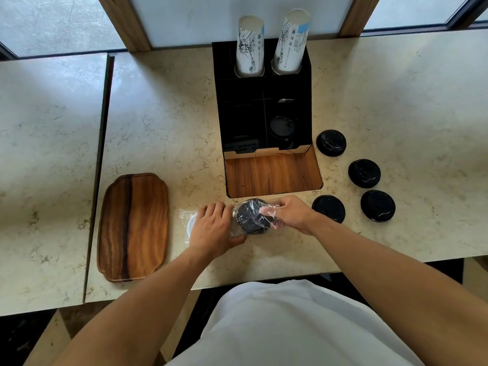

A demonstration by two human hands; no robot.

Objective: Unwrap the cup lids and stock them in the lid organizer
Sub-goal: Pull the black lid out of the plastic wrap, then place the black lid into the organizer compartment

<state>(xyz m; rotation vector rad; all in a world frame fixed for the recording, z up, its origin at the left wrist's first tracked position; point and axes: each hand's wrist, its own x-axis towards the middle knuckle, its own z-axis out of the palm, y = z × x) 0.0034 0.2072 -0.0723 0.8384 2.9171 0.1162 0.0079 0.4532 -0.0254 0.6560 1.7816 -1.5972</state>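
Note:
A stack of black cup lids [250, 216] lies on its side in clear plastic wrap [269, 212] on the counter, just in front of the lid organizer [266, 122]. My left hand [214, 228] grips the wrapped stack at its left end. My right hand [289, 211] pinches the wrap over the black end lid. White lids [190, 225] show inside the wrap left of my left hand. A black lid [282, 126] sits in the organizer's right compartment. Several loose black lids [331, 142] [364, 173] [378, 206] [328, 208] lie on the counter to the right.
Two tall sleeves of paper cups [250, 46] [289, 40] stand in the organizer's back slots. A wooden tray [133, 227] lies on the left. The organizer's wooden front panel [272, 175] faces me. A gap [101, 159] splits the marble counter on the left.

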